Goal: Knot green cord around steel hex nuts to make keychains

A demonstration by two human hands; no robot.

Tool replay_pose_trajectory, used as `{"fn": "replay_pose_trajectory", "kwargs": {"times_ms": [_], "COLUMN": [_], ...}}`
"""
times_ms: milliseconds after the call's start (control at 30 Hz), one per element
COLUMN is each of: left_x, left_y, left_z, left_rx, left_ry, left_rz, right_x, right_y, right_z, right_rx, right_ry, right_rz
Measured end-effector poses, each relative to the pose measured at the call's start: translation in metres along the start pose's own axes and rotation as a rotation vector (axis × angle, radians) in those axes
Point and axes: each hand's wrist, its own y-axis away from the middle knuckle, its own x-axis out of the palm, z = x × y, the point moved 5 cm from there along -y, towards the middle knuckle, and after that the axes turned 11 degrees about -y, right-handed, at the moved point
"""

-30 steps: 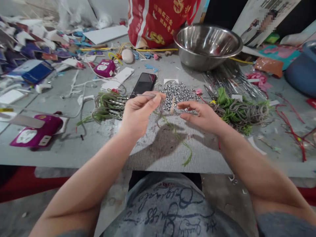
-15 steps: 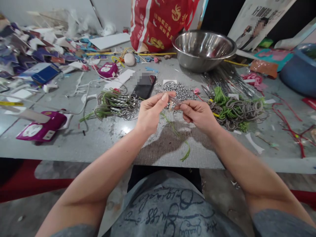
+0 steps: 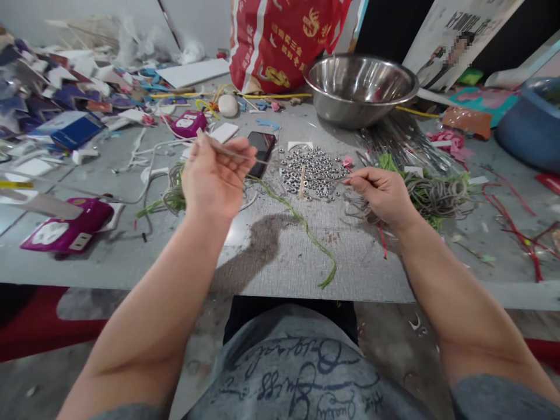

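Observation:
My left hand point(image 3: 216, 175) is turned palm up over the table, a grey cord point(image 3: 227, 153) gripped at the thumb and running across its loosely curled fingers. From there a thin strand stretches to my right hand point(image 3: 378, 192), whose thumb and fingers are pinched on its other end. Whether that strand is cord or wire I cannot tell. A green cord point(image 3: 301, 221) trails from beneath my left hand toward the table's front. Between the hands lie many small silver beads point(image 3: 315, 169) with a short wooden stick point(image 3: 302, 182) among them. A red string point(image 3: 383, 242) hangs below my right hand.
Bundled grey and green cords point(image 3: 437, 192) lie right, another bundle point(image 3: 175, 192) left, partly hidden. A phone point(image 3: 262, 146), steel bowl point(image 3: 363, 99) and red bag point(image 3: 271, 46) stand behind. Purple boxes point(image 3: 67, 227) and scraps point(image 3: 52, 87) cover the left; a blue bucket point(image 3: 531, 122) stands right.
My hands have moved apart, the left one leftward and turned palm up, the right one rightward. The strand is now drawn out between them, and more of the beads and green cord shows.

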Motion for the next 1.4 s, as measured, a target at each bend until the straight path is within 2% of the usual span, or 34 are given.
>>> {"fn": "replay_pose_trajectory", "kwargs": {"times_ms": [100, 167, 200, 233, 267, 300, 400, 433, 500, 533, 600, 700, 800, 867, 967, 1067, 1133, 1233, 1333, 1400], "left_x": [-0.031, -0.052, -0.058, -0.055, -0.050, -0.044, -0.015, 0.003, 0.035, 0.050, 0.072, 0.090, 0.093, 0.090, 0.081, 0.068, 0.059, 0.047, 0.039, 0.034], "left_y": [-0.022, -0.032, -0.035, -0.036, -0.034, -0.030, -0.010, -0.001, 0.017, 0.026, 0.038, 0.048, 0.050, 0.048, 0.045, 0.044, 0.042, 0.035, 0.025, 0.019], "left_z": [-0.021, -0.034, -0.041, -0.041, -0.040, -0.036, -0.010, 0.004, 0.026, 0.036, 0.049, 0.062, 0.067, 0.066, 0.060, 0.055, 0.050, 0.039, 0.023, 0.013], "left_rx": [-0.053, -0.013, 0.065, 0.081, 0.101, 0.123, 0.061, -0.035, -0.137, -0.188, -0.182, -0.164, -0.197, -0.219, -0.279, -0.362, -0.362, -0.268, -0.118, -0.068], "left_ry": [0.129, 0.112, 0.046, -0.080, -0.171, -0.221, -0.314, -0.388, -0.467, -0.576, -0.790, -1.015, -1.081, -1.051, -0.927, -0.790, -0.710, -0.595, -0.418, -0.312], "left_rz": [-0.052, -0.089, -0.072, 0.044, 0.128, 0.155, 0.065, 0.150, 0.282, 0.389, 0.546, 0.787, 0.885, 0.864, 0.775, 0.724, 0.682, 0.592, 0.475, 0.409], "right_x": [-0.013, -0.019, -0.020, -0.020, -0.019, -0.016, -0.003, 0.002, 0.009, 0.011, 0.014, 0.012, 0.011, 0.010, 0.005, -0.006, -0.016, -0.024, -0.023, -0.020], "right_y": [0.001, 0.002, 0.002, 0.003, 0.003, 0.004, 0.007, 0.008, 0.009, 0.010, 0.011, 0.012, 0.012, 0.012, 0.011, 0.009, 0.008, 0.008, 0.007, 0.007], "right_z": [-0.013, -0.020, -0.023, -0.024, -0.024, -0.023, -0.019, -0.018, -0.018, -0.018, -0.018, -0.018, -0.018, -0.022, -0.031, -0.041, -0.047, -0.055, -0.060, -0.062], "right_rx": [0.037, 0.066, 0.074, 0.075, 0.068, 0.053, -0.016, -0.037, -0.065, -0.075, -0.088, -0.098, -0.079, -0.049, -0.008, 0.003, 0.007, 0.033, 0.068, 0.076], "right_ry": [0.058, 0.094, 0.106, 0.111, 0.109, 0.102, 0.069, 0.061, 0.054, 0.051, 0.043, 0.034, 0.037, 0.041, 0.053, 0.092, 0.131, 0.159, 0.159, 0.174], "right_rz": [0.021, 0.036, 0.039, 0.041, 0.043, 0.050, 0.094, 0.106, 0.121, 0.124, 0.116, 0.065, 0.013, -0.015, -0.085, -0.191, -0.262, -0.299, -0.245, -0.197]}}
